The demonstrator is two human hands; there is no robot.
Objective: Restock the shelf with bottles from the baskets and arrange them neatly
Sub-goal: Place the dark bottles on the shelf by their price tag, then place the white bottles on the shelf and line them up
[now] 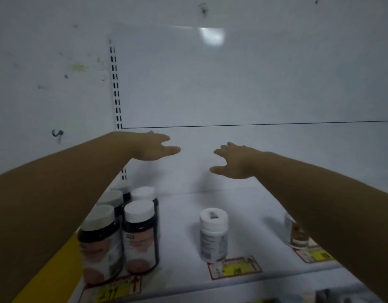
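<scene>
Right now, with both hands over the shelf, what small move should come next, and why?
Probably draw both hands back out to fetch another bottle. The left hand and the right hand are open and hold nothing. The white bottle stands alone, with bare shelf behind it, while the dark bottles on the left already stand in rows.

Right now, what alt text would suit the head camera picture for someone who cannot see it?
Both bare hands, the left hand and right hand, reach open and empty over a white shelf. A cluster of dark bottles stands at front left, one white bottle mid-shelf, another bottle partly behind the right arm.
</scene>
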